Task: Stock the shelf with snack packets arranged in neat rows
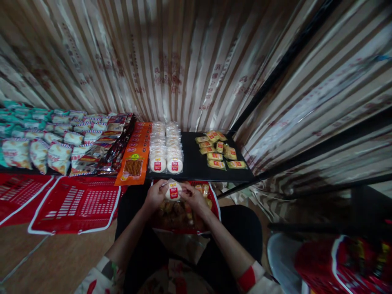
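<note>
Between my two hands is a round white packaged cracker (173,191) in clear wrap with a red label. My left hand (155,196) grips its left edge, and my right hand (195,199) pinches it on the right. Below them, a red basket (217,204) sits between my knees with several yellow and brown wrapped snacks inside. Just ahead on the black shelf (192,169), similar white round packs (166,155) stand in two rows. To their right lie small yellow wrapped snacks (216,151) in a loose group.
Left along the shelf are orange snack packets (134,159), dark brown bags (112,143) and many white bags (61,151). Red baskets (82,204) stand below on the left. A black metal frame bar (275,157) slants along the right. Another red basket (321,261) is at lower right.
</note>
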Tool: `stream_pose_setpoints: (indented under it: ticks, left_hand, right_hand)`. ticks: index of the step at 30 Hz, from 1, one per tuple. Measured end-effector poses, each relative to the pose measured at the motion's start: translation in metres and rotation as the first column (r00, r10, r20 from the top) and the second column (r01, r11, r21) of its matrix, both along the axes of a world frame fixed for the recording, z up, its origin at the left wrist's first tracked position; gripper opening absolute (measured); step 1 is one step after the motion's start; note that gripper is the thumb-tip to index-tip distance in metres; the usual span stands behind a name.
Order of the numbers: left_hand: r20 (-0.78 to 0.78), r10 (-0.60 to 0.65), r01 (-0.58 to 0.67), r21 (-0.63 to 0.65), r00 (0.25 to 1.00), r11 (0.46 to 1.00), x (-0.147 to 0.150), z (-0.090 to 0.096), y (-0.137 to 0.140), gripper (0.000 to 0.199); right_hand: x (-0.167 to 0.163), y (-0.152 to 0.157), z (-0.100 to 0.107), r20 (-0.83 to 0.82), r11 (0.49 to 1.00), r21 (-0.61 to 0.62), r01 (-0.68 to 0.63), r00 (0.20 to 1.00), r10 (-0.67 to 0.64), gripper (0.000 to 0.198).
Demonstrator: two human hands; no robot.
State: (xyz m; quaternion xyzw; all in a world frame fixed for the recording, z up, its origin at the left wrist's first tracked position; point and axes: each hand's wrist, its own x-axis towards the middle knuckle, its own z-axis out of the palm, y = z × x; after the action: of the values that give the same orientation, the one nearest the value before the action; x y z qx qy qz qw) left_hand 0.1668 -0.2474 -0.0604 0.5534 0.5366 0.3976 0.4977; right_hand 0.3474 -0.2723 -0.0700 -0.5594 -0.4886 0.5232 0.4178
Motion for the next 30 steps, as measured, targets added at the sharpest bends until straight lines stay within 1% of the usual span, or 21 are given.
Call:
stream_pose_setpoints:
  ticks: [3,6,9,12,16,20,22,26,30]
  left_hand:
    - [-0.036,0.023,-0.023,0.011,0.999,1.000,-0.010,0.005,0.003,0.025]
    - [-0.114,0.137,-0.130,0.066,0.984,0.989,-0.015,0.009,0.004,0.036]
    - [-0.213,0.307,-0.267,0.199,0.928,0.943,-0.014,0.008,0.005,0.049]
    - [-0.263,0.402,-0.313,0.324,0.877,0.893,-0.008,0.001,0.005,0.060]
    - [-0.292,0.447,-0.309,0.416,0.846,0.855,0.001,-0.008,0.008,0.072]
    - [-0.352,0.461,-0.285,0.449,0.814,0.847,0.009,-0.006,0.012,0.073]
    - [-0.382,0.469,-0.283,0.450,0.796,0.847,0.012,-0.003,0.015,0.073]
    - [-0.418,0.499,-0.303,0.452,0.759,0.839,0.017,-0.004,0.022,0.072]
    - [-0.446,0.517,-0.312,0.456,0.731,0.834,0.020,-0.007,0.028,0.069]
  right_hand:
    - [-0.013,0.010,0.000,-0.031,1.000,0.023,0.011,0.999,-0.010,0.033]
    - [-0.028,0.022,0.001,-0.015,0.998,0.049,0.035,0.999,-0.034,0.028]
    - [-0.041,0.037,0.003,0.024,0.995,0.088,0.052,0.998,-0.054,0.024]
    - [-0.052,0.052,0.005,0.100,0.988,0.136,0.075,0.991,-0.089,0.022]
    - [-0.062,0.067,0.008,0.158,0.984,0.167,0.063,0.983,-0.090,0.022]
    - [-0.068,0.073,0.014,0.239,0.988,0.143,0.058,0.967,-0.091,0.021]
    - [-0.068,0.073,0.020,0.298,0.988,0.152,0.035,0.951,-0.080,0.019]
    - [-0.067,0.072,0.033,0.448,0.982,0.186,-0.038,0.893,-0.050,0.017]
    - [-0.067,0.072,0.040,0.562,0.980,0.194,-0.038,0.823,-0.079,0.022]
